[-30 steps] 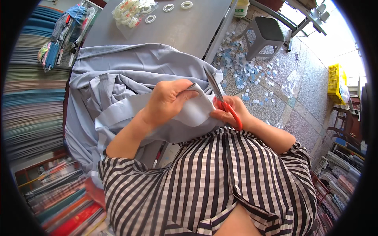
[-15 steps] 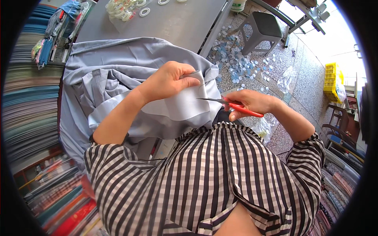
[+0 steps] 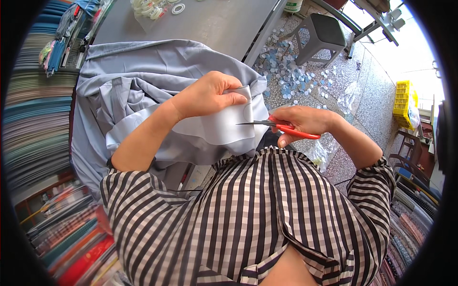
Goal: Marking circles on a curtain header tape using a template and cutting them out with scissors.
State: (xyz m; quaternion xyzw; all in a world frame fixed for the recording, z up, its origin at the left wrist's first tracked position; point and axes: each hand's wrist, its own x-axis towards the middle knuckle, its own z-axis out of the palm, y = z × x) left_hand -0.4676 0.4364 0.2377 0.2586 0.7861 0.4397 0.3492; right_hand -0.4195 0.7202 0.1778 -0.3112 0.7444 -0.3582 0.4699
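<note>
A large grey-blue fabric (image 3: 157,57) drapes over the table edge toward me, with a stiff white band (image 3: 224,126) along its near part. Thumb and fingers of my left hand (image 3: 214,95) pinch the folded top of this band. Faint curved lines show on the white side. My right hand (image 3: 300,124) is closed round red-handled scissors (image 3: 291,130). Their dark blades point left and lie at the band's right edge, below my left fingers. Whether the blades are parted is hard to make out.
A grey table (image 3: 210,28) carries white rings (image 3: 178,8) and a plastic bag of more. Round cut discs (image 3: 286,76) litter the floor beside a grey stool (image 3: 324,35). Fabric stacks (image 3: 38,124) rise at left; a yellow crate (image 3: 404,102) stands far right.
Little differs. The scissors' blades sit slightly further left and more level against the white band. My left hand keeps its pinch, while the view has shifted a little.
</note>
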